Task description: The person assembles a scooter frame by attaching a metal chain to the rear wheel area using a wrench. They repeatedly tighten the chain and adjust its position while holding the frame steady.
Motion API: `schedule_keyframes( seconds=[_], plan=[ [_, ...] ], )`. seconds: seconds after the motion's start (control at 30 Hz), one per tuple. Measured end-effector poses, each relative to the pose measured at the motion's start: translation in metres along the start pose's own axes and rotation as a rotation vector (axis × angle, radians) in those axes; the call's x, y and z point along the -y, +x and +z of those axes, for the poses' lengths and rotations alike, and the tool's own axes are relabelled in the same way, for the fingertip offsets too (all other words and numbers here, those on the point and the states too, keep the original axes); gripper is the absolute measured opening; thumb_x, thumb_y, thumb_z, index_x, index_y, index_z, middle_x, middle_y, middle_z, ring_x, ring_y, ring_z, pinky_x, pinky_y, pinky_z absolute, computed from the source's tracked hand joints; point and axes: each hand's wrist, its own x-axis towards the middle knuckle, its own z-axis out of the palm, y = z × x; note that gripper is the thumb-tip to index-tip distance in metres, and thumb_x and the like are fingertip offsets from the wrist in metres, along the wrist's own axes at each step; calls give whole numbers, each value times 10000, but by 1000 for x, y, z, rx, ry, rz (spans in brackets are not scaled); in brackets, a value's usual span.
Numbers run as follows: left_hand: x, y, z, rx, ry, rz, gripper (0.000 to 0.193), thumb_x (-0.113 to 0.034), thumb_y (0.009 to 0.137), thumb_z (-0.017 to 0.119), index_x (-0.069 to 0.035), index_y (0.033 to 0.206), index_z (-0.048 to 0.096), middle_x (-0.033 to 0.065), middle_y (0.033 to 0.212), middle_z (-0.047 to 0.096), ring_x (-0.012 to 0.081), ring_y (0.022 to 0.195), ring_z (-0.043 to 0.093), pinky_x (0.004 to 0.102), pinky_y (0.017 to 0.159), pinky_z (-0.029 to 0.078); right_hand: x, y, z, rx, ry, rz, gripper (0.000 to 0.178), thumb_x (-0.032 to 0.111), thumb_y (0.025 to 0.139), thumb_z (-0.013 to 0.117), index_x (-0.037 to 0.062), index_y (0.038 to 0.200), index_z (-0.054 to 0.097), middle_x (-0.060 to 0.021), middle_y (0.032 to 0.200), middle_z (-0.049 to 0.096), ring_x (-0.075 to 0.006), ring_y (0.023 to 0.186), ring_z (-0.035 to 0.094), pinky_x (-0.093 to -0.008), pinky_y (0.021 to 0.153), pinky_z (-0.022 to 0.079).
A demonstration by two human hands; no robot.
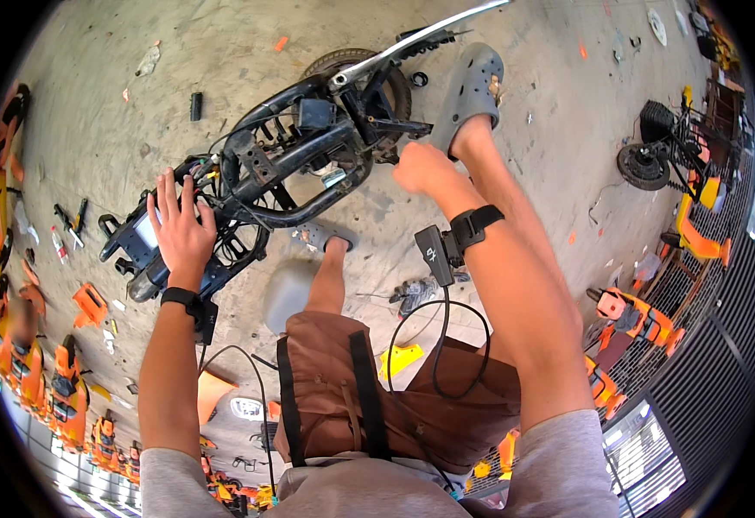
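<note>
A stripped black scooter frame point(287, 164) lies across the floor in front of me, with its wheel point(352, 59) at the far end. My left hand point(183, 224) rests flat with fingers spread on its left end, beside a pale rectangular panel point(146, 231) and loose wires. My right hand point(425, 170) is closed near the frame's right end, just below a short black bar point(412, 129). Whatever its fingers hold, if anything, is hidden. A long silver curved bar point(421, 37) reaches from the frame toward the upper right.
My grey clog point(474, 78) is planted right of the wheel. Tools point(72, 223) and a small bottle point(59, 245) lie at the left. An orange panel point(90, 304) and a yellow panel point(402, 357) are nearby. Another stripped scooter point(671, 147) stands right; orange scooters point(66, 388) line the left.
</note>
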Motion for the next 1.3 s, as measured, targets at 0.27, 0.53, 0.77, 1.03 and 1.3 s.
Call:
schedule_keyframes(
  seconds=[0.27,0.53,0.77,1.03,1.3],
  plan=[
    [0,3,-7,27,-21,-24,420,-220,908,503,-73,1296,565,127,1522,367,271,1431,305,467,1180,189,1,11,-9,322,311,112,215,174,907,556,-4,945,672,-189,1041,683,-289,796,671,-414,665,542],
    [1,1,-10,31,-31,-34,428,-215,900,509,-70,1300,558,139,1522,367,273,1435,302,469,1179,193,-9,-12,14,428,1350,255,63,154,1004,497,107,979,465,9,701,470,-62,500,365,-228,424,310],
    [2,4,-9,14,-43,-28,429,-210,886,520,-73,1290,557,141,1518,373,282,1430,309,475,1180,196,-54,21,-2,755,1450,189,208,148,1016,473,131,831,379,54,624,353,-31,446,257,-211,389,203],
    [1,4,-11,29,-75,-41,461,-185,882,512,-65,1326,531,142,1531,351,293,1428,310,469,1184,187,-63,31,-24,857,1304,176,126,136,1013,458,152,917,378,60,623,336,-31,435,253,-208,372,185],
    [-2,7,-13,62,-63,-50,455,-192,889,499,-64,1324,533,140,1536,342,284,1441,286,466,1188,177,-29,14,15,592,1517,258,147,102,971,465,89,827,437,-9,650,429,-100,472,344,-271,402,281]
  ],
)
